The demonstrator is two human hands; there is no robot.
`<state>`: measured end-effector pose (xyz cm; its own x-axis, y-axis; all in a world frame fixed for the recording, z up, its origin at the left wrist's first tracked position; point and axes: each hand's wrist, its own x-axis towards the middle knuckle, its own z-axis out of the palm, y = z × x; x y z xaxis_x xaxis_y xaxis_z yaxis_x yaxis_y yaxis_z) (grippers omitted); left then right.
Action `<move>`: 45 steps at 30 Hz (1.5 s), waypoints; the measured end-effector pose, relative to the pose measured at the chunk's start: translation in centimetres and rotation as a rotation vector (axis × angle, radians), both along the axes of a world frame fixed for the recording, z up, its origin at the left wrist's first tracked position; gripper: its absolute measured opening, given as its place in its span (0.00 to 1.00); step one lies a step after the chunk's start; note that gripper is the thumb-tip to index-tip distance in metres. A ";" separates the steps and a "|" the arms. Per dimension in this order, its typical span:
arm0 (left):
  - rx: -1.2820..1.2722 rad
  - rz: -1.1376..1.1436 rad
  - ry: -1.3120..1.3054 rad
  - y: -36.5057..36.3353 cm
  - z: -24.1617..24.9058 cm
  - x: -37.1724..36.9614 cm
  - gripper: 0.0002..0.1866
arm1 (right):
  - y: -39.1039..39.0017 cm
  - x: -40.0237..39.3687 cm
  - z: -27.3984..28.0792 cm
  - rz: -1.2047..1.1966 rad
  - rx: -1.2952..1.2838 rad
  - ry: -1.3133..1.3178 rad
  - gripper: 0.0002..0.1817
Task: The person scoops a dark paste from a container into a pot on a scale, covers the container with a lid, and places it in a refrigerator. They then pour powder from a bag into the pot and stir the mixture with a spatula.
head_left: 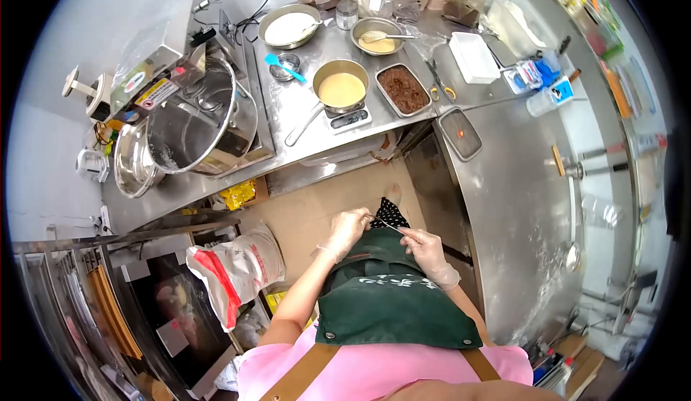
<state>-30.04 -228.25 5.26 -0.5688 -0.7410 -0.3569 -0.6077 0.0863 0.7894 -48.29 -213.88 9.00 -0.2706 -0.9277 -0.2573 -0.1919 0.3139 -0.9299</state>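
My left hand [349, 232] and my right hand [430, 254], both in see-through gloves, are in front of the green apron [392, 307]. Between them runs a thin, dark, slightly curved metal utensil [386, 223], pinched at one end by each hand. Its exact kind is too small to make out. Beyond the hands, on the steel counter [288, 136], a long-handled saucepan [341, 86] of pale yellow liquid sits on a small scale [350, 120]. Right of it is a rectangular tin [403, 90] filled with a dark brown, crumbly mass.
A large mixer bowl [237, 124] stands at the left. Farther back are a bowl of white contents [289, 26], a bowl with a whisk [378, 37] and a blue spatula [285, 68]. Scissors [440, 84] and a white tray [473, 58] lie to the right. A sack [241, 264] is low at left.
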 end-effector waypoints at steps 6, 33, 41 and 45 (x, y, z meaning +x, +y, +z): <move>-0.129 0.225 -0.166 -5.3 -2.9 -7.1 0.19 | -8.8 -10.6 -2.1 0.175 -0.047 0.226 0.14; -0.379 -0.017 -0.367 -18.8 -9.8 -14.5 0.18 | -18.2 -15.4 -1.9 -0.212 0.110 -0.070 0.16; -0.185 -0.034 -0.421 -19.3 -7.6 -15.1 0.20 | -19.0 -15.5 -2.5 -0.225 0.121 -0.079 0.16; -0.247 0.147 -0.147 -18.5 -6.6 -15.5 0.25 | -21.9 -17.3 -3.5 -0.284 0.128 0.036 0.17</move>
<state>-45.56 -246.77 -1.38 -0.4050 -0.8859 -0.2264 -0.7337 0.1671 0.6586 -65.56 -235.77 5.51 -0.5258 -0.7741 -0.3527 -0.1119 0.4740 -0.8734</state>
